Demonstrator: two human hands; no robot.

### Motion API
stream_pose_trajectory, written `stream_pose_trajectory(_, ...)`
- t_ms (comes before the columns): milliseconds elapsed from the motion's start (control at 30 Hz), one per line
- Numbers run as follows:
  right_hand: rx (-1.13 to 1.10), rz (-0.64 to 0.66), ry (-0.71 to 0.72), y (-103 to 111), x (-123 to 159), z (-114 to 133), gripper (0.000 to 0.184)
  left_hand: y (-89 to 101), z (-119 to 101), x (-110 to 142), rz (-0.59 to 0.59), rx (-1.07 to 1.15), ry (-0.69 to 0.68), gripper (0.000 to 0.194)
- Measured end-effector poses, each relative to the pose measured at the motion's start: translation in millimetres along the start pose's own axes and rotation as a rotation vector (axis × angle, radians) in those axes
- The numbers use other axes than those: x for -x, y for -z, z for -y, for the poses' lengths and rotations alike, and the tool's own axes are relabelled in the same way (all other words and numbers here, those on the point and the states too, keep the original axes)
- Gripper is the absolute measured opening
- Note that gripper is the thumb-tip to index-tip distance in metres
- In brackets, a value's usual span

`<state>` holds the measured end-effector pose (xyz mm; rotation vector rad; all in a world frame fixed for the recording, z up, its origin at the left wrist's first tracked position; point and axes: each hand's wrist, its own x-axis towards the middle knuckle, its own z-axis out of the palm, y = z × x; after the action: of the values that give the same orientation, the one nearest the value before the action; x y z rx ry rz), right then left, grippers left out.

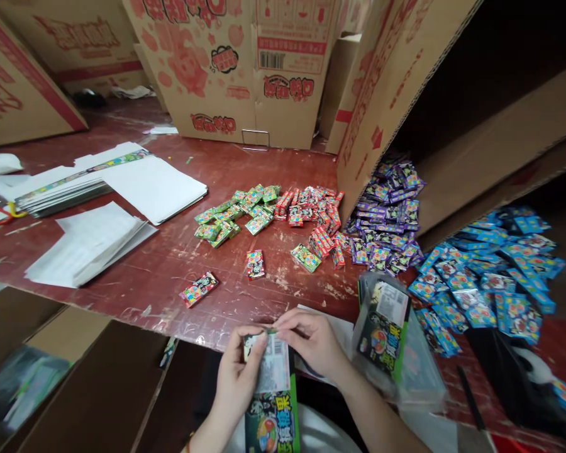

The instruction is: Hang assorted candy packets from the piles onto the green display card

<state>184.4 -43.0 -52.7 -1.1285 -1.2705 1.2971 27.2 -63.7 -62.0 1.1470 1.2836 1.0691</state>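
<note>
A black and green candy box [270, 409] with a white label stands upright in front of me at the table's near edge. My left hand [240, 371] is closed around its upper left side, thumb on the label. At the box's top end, the fingers of my right hand [309, 340] pinch the edge; exactly what lies between the fingertips is too small to make out. Right of my hands, a similar black and green box in clear wrapping [385, 330] rests on a clear plastic container [422, 377]. Two small red candy packets [255, 264] lie beyond my hands.
Piles of green packets [221, 221], red packets [314, 207], purple packets [389, 217] and blue packets [476, 277] spread across the table. White card sheets [153, 185] and scissors [4, 211] lie left. Large cardboard cartons [236, 69] stand behind; an opened carton [405, 75] leans at right.
</note>
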Motion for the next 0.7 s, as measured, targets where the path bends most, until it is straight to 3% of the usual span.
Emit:
stream_pose_trajectory(100, 0.159, -0.047, 0.105, -6.4, 9.3, -1.3, 0.015, 3.5, 6.7, -5.3, -0.02, -0.075, -0.009, 0.025)
stream_pose_trajectory(233, 0.316, -0.163, 0.101, 5.9, 30.8, -8.9, 0.044, 25.5, 4.4, -58.4, -0.149, -0.277, -0.142, 0.03)
stream_pose_trajectory(367, 0.61, -0.139, 0.009, 30.4, 56.9, -16.0, 0.04, 41.4, -10.5, -109.0, -0.21, -0.408, -0.242, 0.03)
stream_pose_trajectory(467, 0.779, -0.094, -0.09, 35.3, 65.0, -22.2, 0.06, 29.7, -22.2, -109.8, -0.245, -0.594, -0.402, 0.03)
stream_pose_trajectory(533, 0.821, -0.093, -0.114, 33.7, 63.9, -25.4, 0.059, 12.3, -23.3, -98.7, -0.113, -0.703, -0.565, 0.027)
stream_pose_trajectory(600, 0.799, -0.081, -0.103, 34.6, 60.2, -26.4, 0.054, -6.7, -17.8, -88.0, 0.185, -0.731, -0.657, 0.021)
stream_pose_trajectory(633, 0.761, -0.073, -0.094, 37.6, 57.6, -26.0, 0.054, -15.1, -13.5, -84.5, 0.327, -0.712, -0.655, 0.019)
stream_pose_trajectory(700, 0.646, -0.08, -0.08, 50.1, 50.4, -24.4, 0.056, -28.3, -4.5, -82.2, 0.467, -0.689, -0.611, 0.021)
